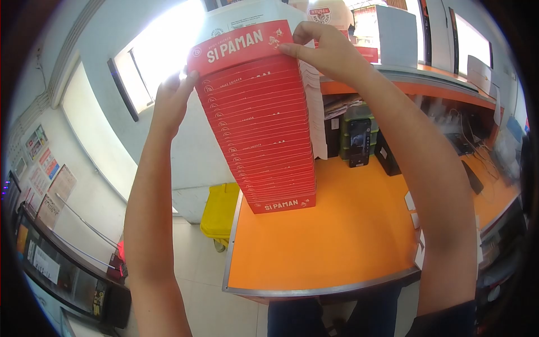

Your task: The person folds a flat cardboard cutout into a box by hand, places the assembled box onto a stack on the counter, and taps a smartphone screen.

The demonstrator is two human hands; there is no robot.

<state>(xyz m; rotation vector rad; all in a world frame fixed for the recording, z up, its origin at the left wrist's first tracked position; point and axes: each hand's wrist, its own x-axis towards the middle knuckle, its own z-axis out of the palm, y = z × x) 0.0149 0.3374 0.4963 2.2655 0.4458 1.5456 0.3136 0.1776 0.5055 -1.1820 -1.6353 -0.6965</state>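
A tall stack of nested red cardboard food boxes (264, 135) printed "SI PAMAN" stands on the orange table, rising close to my head. Its top box (241, 46) has a white lid flap (247, 17) raised at the back. My left hand (173, 104) grips the left edge of this top box, thumb at the front corner and fingers mostly hidden behind. At the opposite edge, my right hand (331, 53) pinches the box's right corner between thumb and fingers. White flaps (315, 112) of the lower boxes stick out along the stack's right side.
The orange table (325, 241) has a metal edge. A phone (359, 143) stands upright before a green crate (349, 121). A yellow bin (220, 210) is left of the table. More printed boxes (331, 19) sit on the shelf behind. Cables (477, 137) lie at right.
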